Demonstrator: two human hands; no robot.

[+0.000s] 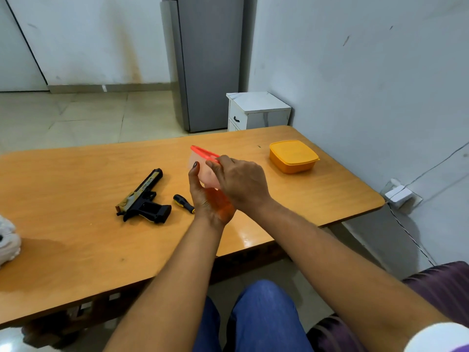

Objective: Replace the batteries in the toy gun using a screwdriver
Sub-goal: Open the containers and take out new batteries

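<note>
toy gun (pixel 144 198): black pistol shape with a tan/gold slide, black grip and trigger guard. lies flat on its side on the orange-brown wooden tabletop (pixel 76 245), left of centre. long axis runs diagonally: muzzle points away from the person and a little to the right, rear of the slide toward the near left, grip sticking out to the near right.

screwdriver (pixel 183 203): short, black handle with a yellow band, lying just beside the gun's grip on its right, not touching it as far as can be seen. its near-right end is hidden behind the left wrist.

both hands are raised over the tabletop to the right of the gun, well apart from it. left hand (pixel 204 196) stands palm-inward, fingers (pixel 195 166) upright and curled against the side of a small translucent container (pixel 203 171) with a red lid (pixel 205 153). right hand (pixel 241 182) comes over from the right, its fingers bent and pinching at the lid's edge. container is tilted, blurred; contents cannot be told.

yellow lidded box (pixel 293 156) sits on the far right of the tabletop. white cloth (pixel 9 241) at the left edge.
</note>
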